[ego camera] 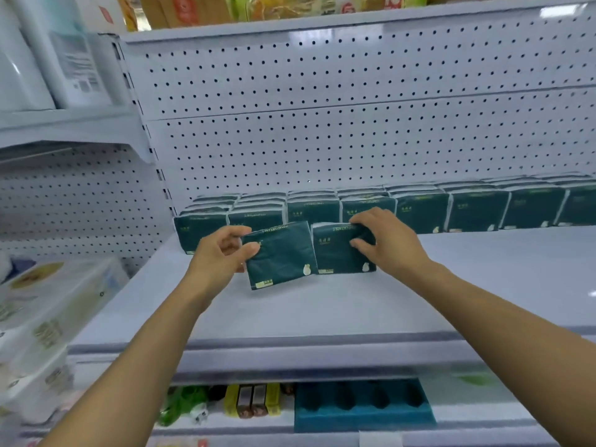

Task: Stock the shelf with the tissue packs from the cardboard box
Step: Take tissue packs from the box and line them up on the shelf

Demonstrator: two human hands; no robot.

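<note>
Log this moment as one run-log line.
left hand: holds tilted tissue pack | right hand: grips upright pack | shelf: back row stocked

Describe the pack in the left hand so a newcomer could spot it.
On the white shelf, before the back row of dark green packs, two packs stand apart. The left hand pinches the left pack, which alone is tilted.
</note>
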